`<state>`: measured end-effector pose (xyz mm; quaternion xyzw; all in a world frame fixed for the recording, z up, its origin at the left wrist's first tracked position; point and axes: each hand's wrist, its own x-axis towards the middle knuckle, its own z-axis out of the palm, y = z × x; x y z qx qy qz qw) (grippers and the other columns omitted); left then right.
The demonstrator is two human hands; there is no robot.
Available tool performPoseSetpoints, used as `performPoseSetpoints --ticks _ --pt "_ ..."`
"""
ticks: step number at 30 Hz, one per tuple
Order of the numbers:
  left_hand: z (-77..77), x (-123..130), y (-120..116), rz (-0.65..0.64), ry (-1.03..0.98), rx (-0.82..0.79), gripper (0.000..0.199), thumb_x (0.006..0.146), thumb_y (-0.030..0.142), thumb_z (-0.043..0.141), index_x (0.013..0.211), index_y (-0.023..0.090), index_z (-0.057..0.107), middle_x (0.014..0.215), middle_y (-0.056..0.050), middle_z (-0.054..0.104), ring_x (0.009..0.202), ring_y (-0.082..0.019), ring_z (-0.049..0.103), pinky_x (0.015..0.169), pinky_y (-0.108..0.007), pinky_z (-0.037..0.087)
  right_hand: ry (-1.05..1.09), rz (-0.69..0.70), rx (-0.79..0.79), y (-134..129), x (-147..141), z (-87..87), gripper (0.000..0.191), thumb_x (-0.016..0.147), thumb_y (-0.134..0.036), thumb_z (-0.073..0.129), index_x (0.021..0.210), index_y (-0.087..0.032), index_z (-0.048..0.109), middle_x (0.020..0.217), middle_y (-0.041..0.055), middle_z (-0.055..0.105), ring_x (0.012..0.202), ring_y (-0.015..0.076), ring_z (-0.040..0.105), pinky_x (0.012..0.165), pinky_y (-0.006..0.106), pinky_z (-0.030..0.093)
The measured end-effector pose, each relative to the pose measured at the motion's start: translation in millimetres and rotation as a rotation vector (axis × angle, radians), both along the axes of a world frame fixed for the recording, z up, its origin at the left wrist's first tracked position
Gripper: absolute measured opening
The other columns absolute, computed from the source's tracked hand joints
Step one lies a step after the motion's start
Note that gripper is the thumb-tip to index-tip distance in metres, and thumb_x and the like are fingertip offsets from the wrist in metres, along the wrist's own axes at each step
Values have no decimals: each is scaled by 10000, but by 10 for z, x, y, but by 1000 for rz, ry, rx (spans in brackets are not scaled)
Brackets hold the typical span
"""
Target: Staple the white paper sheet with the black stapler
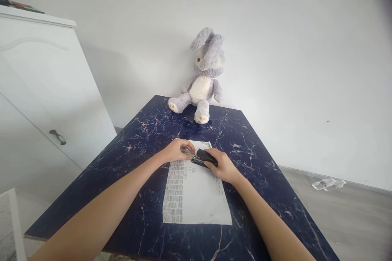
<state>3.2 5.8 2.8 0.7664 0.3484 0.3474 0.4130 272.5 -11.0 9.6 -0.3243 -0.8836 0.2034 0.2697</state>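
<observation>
Over the upper part of a printed sheet of paper [203,195], my right hand [225,166] is wrapped round a black stapler [204,156]. The stapler lies on its side-to-side length with its jaws apart, mouth toward the left. My left hand [178,151] is closed in a pinch on a thin, shiny, metal-looking piece [186,151] just left of that mouth. Whether this piece is a strip of staples or a part of the stapler, I cannot tell. Dense grey print runs down the sheet's left side.
A blue marble-patterned table [131,208] bears the paper. At its far edge a grey plush rabbit [200,87] sits against the wall. A small scrap [237,145] lies right of the paper. A white cabinet [52,81] stands left; clear plastic packaging [327,184] lies on the floor right.
</observation>
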Motion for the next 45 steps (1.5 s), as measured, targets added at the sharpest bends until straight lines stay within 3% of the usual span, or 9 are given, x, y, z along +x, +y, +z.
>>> performPoseSetpoints --ticks 8,13,21,25,28,30,36,41,45 --pt "-7 24 -21 12 27 22 235 744 204 794 969 162 742 979 -86 764 891 -204 724 808 -293 560 -7 -6 -1 -2 -3 -2 313 919 -231 598 1231 -198 597 1148 112 687 995 261 657 880 389 508" --pt "16 -51 -6 -31 53 42 219 789 264 785 989 176 768 1003 -84 770 925 -213 723 861 -306 546 24 -32 -33 -9 8 19 315 923 -265 613 1232 -208 614 1150 99 698 1000 257 664 884 379 508" --pt "109 -179 -13 -265 58 -65 283 888 327 707 1154 253 767 1193 -87 744 1120 -241 696 951 -335 540 96 -14 -148 22 174 105 326 924 -373 647 1200 -202 670 1048 69 726 903 242 678 816 345 510" --pt "64 -84 -34 -154 -38 -120 483 713 346 867 1156 202 741 1050 -108 773 995 -257 732 903 -364 553 135 55 -165 -50 90 129 308 923 -402 656 1152 -198 681 998 62 718 861 227 663 790 330 502" --pt "34 17 -60 -124 -54 -39 564 558 332 946 1062 178 745 984 -87 765 949 -250 723 874 -339 544 153 111 -147 -130 -50 124 302 923 -391 654 1148 -191 675 956 62 706 805 207 645 749 319 493" --pt "34 61 -77 -117 -40 11 538 535 328 951 1008 175 748 972 -74 754 942 -242 711 858 -324 536 159 126 -131 -161 -120 123 313 923 -385 648 1165 -188 669 939 65 701 781 201 636 734 320 491" --pt "101 20 -50 6 -133 33 429 599 338 919 938 164 721 892 -53 741 850 -208 692 864 -335 510 144 -32 -148 -192 -205 155 274 926 -348 633 1162 -209 631 1005 62 709 848 217 657 759 322 509" --pt "131 -123 21 243 -351 23 277 906 424 654 938 150 677 894 -71 719 722 -155 625 729 -290 475 -83 -63 -135 -366 -361 170 276 919 -274 614 1186 -234 560 845 20 683 715 188 638 664 275 474" --pt "110 -165 26 249 -316 19 272 937 423 622 919 159 679 733 -19 654 694 -150 589 708 -265 429 -192 -120 -136 -540 -210 228 284 924 -256 592 1202 -244 536 746 7 647 612 173 594 572 248 410"
